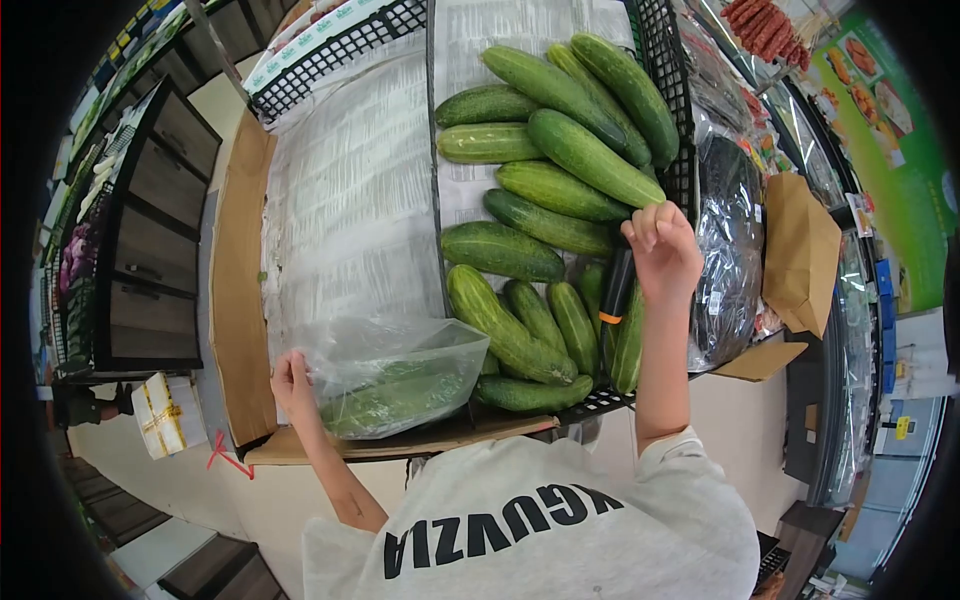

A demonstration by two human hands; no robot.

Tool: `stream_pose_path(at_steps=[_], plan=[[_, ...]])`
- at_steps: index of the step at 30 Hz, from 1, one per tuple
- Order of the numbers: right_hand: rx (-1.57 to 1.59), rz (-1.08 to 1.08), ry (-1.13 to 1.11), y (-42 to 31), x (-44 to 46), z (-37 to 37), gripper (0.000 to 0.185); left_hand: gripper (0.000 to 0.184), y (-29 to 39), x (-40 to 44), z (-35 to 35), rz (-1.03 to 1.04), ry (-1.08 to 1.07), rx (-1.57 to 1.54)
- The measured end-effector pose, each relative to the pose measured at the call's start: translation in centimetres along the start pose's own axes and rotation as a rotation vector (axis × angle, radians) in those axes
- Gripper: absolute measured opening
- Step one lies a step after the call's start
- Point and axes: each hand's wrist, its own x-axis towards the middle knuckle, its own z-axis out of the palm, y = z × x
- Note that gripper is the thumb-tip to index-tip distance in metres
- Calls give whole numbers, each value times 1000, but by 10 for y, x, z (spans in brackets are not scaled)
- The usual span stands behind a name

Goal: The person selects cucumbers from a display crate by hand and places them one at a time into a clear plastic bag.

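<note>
My left hand [292, 385] pinches the edge of a clear plastic bag [440, 350], which lies at the front of the display. Green cucumbers [375, 405] show through the bag's film. My right hand [664, 250] has its fingers curled at the lower end of a long cucumber [595, 157] on top of the pile. How firmly they grip it is hard to see. Just left of that hand lies a black, handle-like object [618, 285] with an orange ring. Several more cucumbers [515, 335] surround it, some lighter and striped.
Paper-like lining [350, 190] covers the left section, edged by a cardboard wall [240, 290]. Black plastic crate sides [668, 60] border the pile. To the right are a black wrapped bundle [725, 250] and a brown paper piece [800, 250]. Sausages [765, 30] hang at upper right.
</note>
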Motion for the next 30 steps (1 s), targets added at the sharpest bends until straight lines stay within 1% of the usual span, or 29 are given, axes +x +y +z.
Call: stream_pose_path(at_steps=[1,2,3,4,5,6,8,9,10,11,12,14,16,17,21,22,23,25,26,28,30], plan=[[-34,9,-30,-1,8,-8,9,22,-1,1,-1,-14,-1,3],[-40,6,-37,-1,15,-11,9,21,-3,3,-2,-29,0,7],[-402,8,35,-1,23,-10,6,21,-2,4,-3,-27,3,-2],[-763,6,110,-1,31,-11,10,20,0,5,-4,-60,33,-80],[-1128,92,61,-4,38,-18,30,19,0,5,-5,-92,61,-157],[-1132,83,58,-2,44,-24,30,19,-3,7,-8,-89,63,-167],[-1991,-227,-22,8,51,-36,43,16,-13,12,-15,-163,28,-252],[-2054,-110,-14,13,52,-41,54,16,-19,13,-19,-157,25,-263],[-2061,-122,-9,16,54,-40,54,14,-25,13,-24,-168,-56,-297],[-2175,-109,14,20,56,-37,56,13,-30,14,-25,-180,-136,-330],[-2289,-95,36,23,59,-36,57,13,-27,14,-23,-178,-134,-342],[-2316,-91,26,27,67,-45,60,18,-17,10,-22,-217,-148,-290],[-2249,-35,-101,22,74,-50,60,17,-21,13,-22,-244,-124,-335],[-2168,-84,-143,20,75,-51,58,16,-22,15,-23,-271,-110,-368],[-2097,-156,-217,13,77,-53,52,15,-13,16,-20,-264,-70,-425],[-2099,-173,-217,11,76,-52,52,14,-13,16,-22,-250,-113,-433],[-2064,-240,-237,8,74,-50,52,13,-13,16,-23,-235,-156,-442],[-1990,-371,-245,3,71,-43,51,13,-8,14,-22,-234,-125,-465],[-1990,-393,-247,-1,70,-38,51,13,-6,13,-22,-246,-97,-478],[-2015,-618,-377,-11,67,-27,50,15,-8,13,-20,-262,-75,-501],[-2002,-640,-369,-12,63,-19,50,16,-7,13,-20,-285,-64,-510]])
